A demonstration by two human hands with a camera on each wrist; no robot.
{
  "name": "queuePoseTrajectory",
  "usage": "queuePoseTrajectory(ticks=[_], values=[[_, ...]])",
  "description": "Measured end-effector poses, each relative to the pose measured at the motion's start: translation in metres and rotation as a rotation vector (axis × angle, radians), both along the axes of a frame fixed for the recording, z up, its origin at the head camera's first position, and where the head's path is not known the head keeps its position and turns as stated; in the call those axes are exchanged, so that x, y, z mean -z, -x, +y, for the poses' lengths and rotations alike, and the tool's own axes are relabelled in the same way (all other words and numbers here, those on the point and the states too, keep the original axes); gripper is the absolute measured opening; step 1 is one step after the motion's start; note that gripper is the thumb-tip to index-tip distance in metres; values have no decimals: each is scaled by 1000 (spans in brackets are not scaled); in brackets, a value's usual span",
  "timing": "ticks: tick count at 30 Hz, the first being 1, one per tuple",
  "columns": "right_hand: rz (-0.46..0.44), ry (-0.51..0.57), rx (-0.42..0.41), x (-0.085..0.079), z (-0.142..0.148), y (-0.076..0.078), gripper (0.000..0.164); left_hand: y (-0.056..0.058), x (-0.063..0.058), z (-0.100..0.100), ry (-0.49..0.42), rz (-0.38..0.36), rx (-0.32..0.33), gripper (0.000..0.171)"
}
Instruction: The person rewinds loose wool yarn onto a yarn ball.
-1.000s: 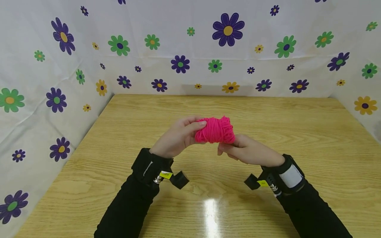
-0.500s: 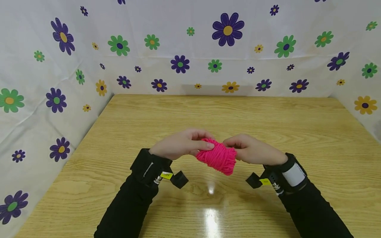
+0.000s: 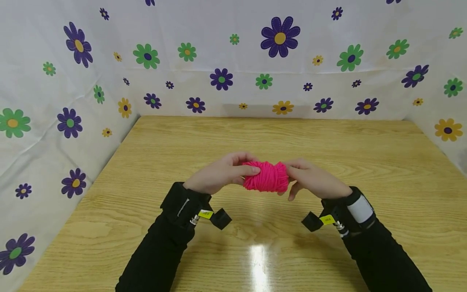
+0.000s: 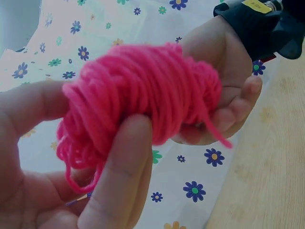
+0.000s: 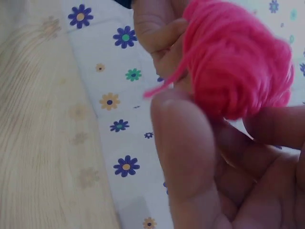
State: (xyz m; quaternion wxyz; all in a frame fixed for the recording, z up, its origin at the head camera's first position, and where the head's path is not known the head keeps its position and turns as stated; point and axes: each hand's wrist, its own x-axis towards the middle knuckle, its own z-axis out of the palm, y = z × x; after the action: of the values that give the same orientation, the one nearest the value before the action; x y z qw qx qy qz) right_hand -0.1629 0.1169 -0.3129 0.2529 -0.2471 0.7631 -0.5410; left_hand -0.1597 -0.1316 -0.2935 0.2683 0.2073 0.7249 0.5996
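A bundle of bright pink yarn (image 3: 268,177) is held up above the table, lying nearly level between both hands. My left hand (image 3: 215,172) grips its left end, thumb on the near side and fingers behind. At the right end, my right hand (image 3: 315,178) has its thumb and index finger against the yarn, while other fingers hang lower. A loose tail (image 4: 217,129) of yarn sticks out from the right end in the left wrist view. In the right wrist view the tail's tip overlaps the right thumb (image 5: 183,143). Small loops (image 4: 78,171) droop at the left end.
The wooden table (image 3: 175,142) spreads beneath the hands. White cloth (image 3: 240,24) printed with flowers rises behind it and along both sides. Both wrists carry black straps with small camera mounts (image 3: 221,219).
The yarn bundle first dipped toward me with its right end tilted down, then came back up to nearly level. The right hand's fingers shifted around its end; the left kept its grip.
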Motion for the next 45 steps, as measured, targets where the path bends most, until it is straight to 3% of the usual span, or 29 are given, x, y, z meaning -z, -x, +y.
queuePoseTrajectory(ticks=[7, 17, 20, 25, 30, 33, 37, 41, 45], values=[[-137, 247, 47, 5, 0, 4, 49, 2, 5, 4, -22, -16, -99, 30], [-260, 547, 186, 6, 2, 8, 21, 1, 16, 20, -150, -13, -309, 33], [-280, 586, 250, 5, 1, 7, 20, 0, 19, 27, -190, -4, -368, 35], [-230, 500, 364, 3, -1, 8, 44, -1, 25, 35, -188, 10, -403, 52], [-105, 307, 427, 6, -2, 12, 53, 0, 36, 40, -42, 59, -365, 56], [-51, 184, 424, 12, -1, 16, 52, 1, 42, 41, 84, 101, -336, 56], [-69, 70, 385, 22, -2, 21, 50, 5, 48, 39, 199, 118, -262, 48], [-112, 8, 361, 33, -2, 26, 47, 10, 55, 38, 236, 65, -188, 34], [-138, -19, 331, 42, -1, 31, 45, 14, 63, 39, 265, 27, -169, 35]])
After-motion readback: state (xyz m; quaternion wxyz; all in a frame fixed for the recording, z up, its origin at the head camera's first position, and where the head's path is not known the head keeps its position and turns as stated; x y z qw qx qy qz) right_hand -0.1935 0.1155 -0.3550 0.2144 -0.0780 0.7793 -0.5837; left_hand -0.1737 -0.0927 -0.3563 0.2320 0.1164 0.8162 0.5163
